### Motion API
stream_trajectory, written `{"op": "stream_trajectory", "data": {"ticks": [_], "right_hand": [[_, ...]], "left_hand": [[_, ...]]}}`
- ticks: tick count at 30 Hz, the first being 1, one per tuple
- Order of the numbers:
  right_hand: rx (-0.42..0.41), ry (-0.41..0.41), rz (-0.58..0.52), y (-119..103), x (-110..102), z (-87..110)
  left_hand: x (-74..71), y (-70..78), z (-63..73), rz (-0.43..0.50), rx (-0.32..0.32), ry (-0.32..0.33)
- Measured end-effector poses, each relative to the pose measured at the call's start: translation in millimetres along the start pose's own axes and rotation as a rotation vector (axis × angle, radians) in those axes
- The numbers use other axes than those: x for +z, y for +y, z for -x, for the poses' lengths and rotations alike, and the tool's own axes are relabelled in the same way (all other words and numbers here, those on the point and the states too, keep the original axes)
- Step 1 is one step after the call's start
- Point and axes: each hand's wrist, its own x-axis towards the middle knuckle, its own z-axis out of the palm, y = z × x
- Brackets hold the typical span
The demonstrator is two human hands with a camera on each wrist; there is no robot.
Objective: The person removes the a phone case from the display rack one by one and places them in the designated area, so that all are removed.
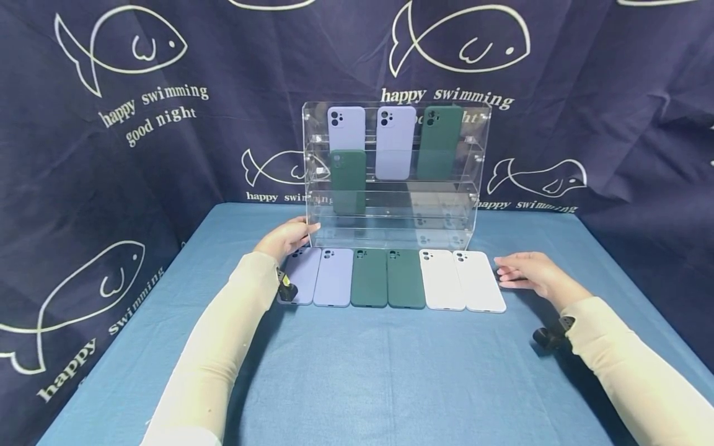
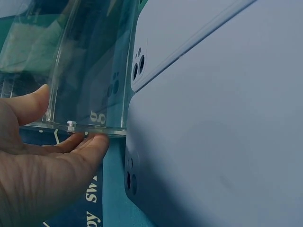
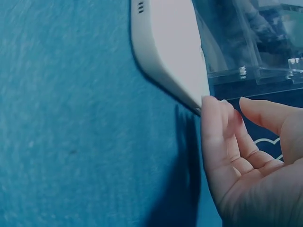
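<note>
A clear acrylic display rack point(image 1: 390, 235) stands at the back of the table, holding two lilac and two green phone cases upright. My left hand point(image 1: 290, 237) holds its left side panel; in the left wrist view, the thumb point(image 2: 33, 106) is on one side of the panel and the fingers are on the other. In front of the rack lies a row of phone cases: lilac point(image 1: 333, 279) at left, green point(image 1: 369, 279) in the middle, white point(image 1: 480, 282) at right. My right hand point(image 1: 527, 272) is beside the rightmost white case, fingers loosely bent, fingertips right at its edge.
A lilac case point(image 1: 395, 142) and a green case point(image 1: 439, 142) stand in the rack's upper rows; another green one point(image 1: 348, 183) sits lower left. A blue cloth point(image 1: 390, 371) covers the table. Behind it hangs a dark fish-patterned curtain point(image 1: 268, 74).
</note>
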Motion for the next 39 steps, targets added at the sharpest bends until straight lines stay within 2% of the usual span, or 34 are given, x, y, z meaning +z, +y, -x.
{"op": "stream_trajectory", "data": {"ticks": [14,26,30,33,39], "right_hand": [[-0.081,-0.066,-0.012,-14.5,5.3,6.7],[-0.165,-0.083,-0.019,-25.5,16.4,10.7],[-0.222,-0.127,-0.049,-27.5,16.8,9.4],[-0.249,-0.15,-0.057,-33.1,17.8,10.5],[-0.239,-0.126,-0.063,-54.4,25.5,18.1]], "left_hand": [[0.9,-5.0,1.2,0.026,0.005,-0.02],[2.3,-8.6,-0.5,0.026,0.064,-0.031],[3.0,-8.5,-5.1,0.031,0.073,-0.033],[3.0,-7.9,-6.8,0.029,0.076,-0.041],[3.0,-5.1,-2.3,0.03,0.069,-0.03]]}}
